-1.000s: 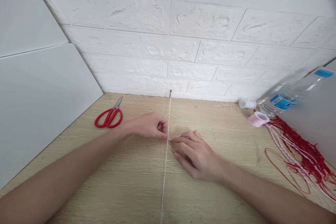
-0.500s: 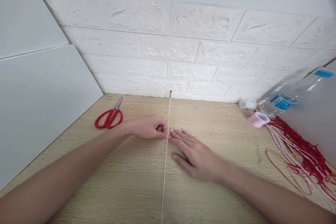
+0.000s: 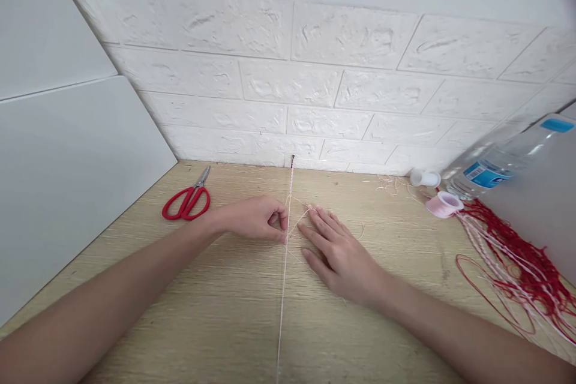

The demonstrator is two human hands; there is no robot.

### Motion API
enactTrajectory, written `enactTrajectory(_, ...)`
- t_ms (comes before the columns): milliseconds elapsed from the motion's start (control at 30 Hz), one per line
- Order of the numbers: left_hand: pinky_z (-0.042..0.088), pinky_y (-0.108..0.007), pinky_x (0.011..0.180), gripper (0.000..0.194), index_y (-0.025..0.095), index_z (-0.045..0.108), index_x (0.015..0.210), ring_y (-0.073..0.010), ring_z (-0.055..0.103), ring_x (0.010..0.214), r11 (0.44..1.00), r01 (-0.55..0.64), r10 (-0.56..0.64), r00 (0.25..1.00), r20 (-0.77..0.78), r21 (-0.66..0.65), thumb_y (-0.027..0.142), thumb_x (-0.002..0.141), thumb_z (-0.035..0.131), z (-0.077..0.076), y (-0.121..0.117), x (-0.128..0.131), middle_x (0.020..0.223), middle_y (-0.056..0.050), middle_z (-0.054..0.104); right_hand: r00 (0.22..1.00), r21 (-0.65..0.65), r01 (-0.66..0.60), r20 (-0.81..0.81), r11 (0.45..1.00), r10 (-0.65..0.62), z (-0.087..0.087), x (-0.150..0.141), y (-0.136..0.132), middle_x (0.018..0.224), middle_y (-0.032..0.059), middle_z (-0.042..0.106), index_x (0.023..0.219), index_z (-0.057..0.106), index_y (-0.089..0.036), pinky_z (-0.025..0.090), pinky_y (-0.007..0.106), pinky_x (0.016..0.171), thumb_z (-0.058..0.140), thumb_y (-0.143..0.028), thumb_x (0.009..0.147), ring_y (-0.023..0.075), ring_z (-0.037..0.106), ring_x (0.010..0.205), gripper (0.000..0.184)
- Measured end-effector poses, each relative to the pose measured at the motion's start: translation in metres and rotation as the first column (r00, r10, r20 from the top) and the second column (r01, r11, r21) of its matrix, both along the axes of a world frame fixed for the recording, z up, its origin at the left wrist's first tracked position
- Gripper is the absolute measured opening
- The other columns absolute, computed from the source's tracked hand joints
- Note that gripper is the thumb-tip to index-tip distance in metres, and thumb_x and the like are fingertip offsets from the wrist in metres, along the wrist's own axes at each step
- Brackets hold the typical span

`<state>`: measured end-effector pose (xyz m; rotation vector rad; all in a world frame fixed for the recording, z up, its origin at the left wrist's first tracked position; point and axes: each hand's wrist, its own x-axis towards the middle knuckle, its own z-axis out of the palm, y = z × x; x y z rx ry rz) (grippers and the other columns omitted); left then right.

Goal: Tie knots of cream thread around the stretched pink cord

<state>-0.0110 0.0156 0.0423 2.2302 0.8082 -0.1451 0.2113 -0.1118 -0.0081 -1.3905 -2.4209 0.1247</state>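
A pale pink cord [image 3: 282, 306] runs taut from a dark anchor point at the foot of the wall towards me, its far end knotted into a short braid [image 3: 291, 181]. My left hand [image 3: 261, 219] pinches a thin thread against the cord, thumb and forefinger nearly together. Flat on the tabletop to the right lies my right hand [image 3: 339, 252], fingers spread, its fingertips touching a loop of thin thread [image 3: 300, 219] that crosses the cord. The thread's ends under the right hand are hidden.
Red-handled scissors [image 3: 186, 201] lie left of my left hand. At the right are a pink thread spool [image 3: 443, 205], a white spool [image 3: 425, 178], a tilted water bottle [image 3: 499, 165] and a heap of red cords [image 3: 517, 258]. A white brick-pattern wall [image 3: 337, 87] closes the back.
My right hand has slid a little to the right and away from me, drawing the thread loop with it. My left hand has barely shifted, staying at the cord.
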Motion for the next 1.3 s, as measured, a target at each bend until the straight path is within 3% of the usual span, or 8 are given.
enactTrajectory(300,0.034,-0.024,0.053,0.022,0.018,0.064,0.083,-0.0106,0.044,0.059,0.999,0.049,-0.049,0.999,0.016,-0.021,0.039,0.081,0.058,0.003,-0.001,0.002,0.069,0.002,0.054,0.997,-0.123,-0.035,0.066,0.992,0.043,0.005,0.002,0.0,0.158,0.0038,0.026,0.154,0.022,-0.026,0.018,0.065,0.115,0.034,-0.045,0.101,0.0343,0.006,0.148,0.058)
enactTrajectory(500,0.035,-0.024,0.053,0.027,0.019,0.063,0.087,-0.0116,0.046,0.062,0.997,-0.004,0.006,1.0,0.021,-0.077,0.045,0.082,0.058,0.003,0.002,0.0,0.071,0.001,0.055,0.996,-0.116,-0.045,0.065,0.992,0.053,0.003,0.002,0.001,0.158,0.0045,0.025,0.154,0.02,-0.026,0.017,0.065,0.116,0.033,-0.045,0.101,0.0344,0.006,0.148,0.058)
enactTrajectory(833,0.034,-0.025,0.055,0.02,0.019,0.062,0.078,-0.0123,0.046,0.062,0.998,0.043,-0.041,0.999,-0.035,0.048,0.038,0.083,0.057,0.006,-0.008,0.005,0.071,0.0,0.058,0.995,-0.137,-0.037,0.083,0.99,0.049,0.004,0.002,0.001,0.159,0.0032,0.023,0.155,0.018,-0.026,0.016,0.064,0.117,0.03,-0.047,0.101,0.0349,0.006,0.148,0.059)
enactTrajectory(1067,0.034,-0.024,0.055,0.023,0.019,0.059,0.086,-0.0116,0.045,0.063,0.999,-0.043,0.044,0.998,0.037,-0.021,0.041,0.086,0.053,0.011,-0.003,0.003,0.073,0.001,0.055,0.996,-0.111,-0.052,0.068,0.992,0.06,0.002,0.003,0.001,0.159,0.0043,0.023,0.155,0.018,-0.027,0.017,0.065,0.116,0.033,-0.046,0.101,0.0347,0.008,0.148,0.059)
enactTrajectory(1300,0.034,-0.025,0.053,0.018,0.019,0.066,0.081,-0.0127,0.05,0.061,1.0,-0.005,0.005,1.0,-0.009,0.005,0.037,0.077,0.062,0.008,-0.008,0.006,0.071,0.0,0.06,0.996,-0.104,-0.053,0.068,0.993,0.061,0.001,0.003,0.001,0.158,0.005,0.027,0.154,0.019,-0.026,0.018,0.065,0.115,0.033,-0.046,0.101,0.0347,0.009,0.148,0.059)
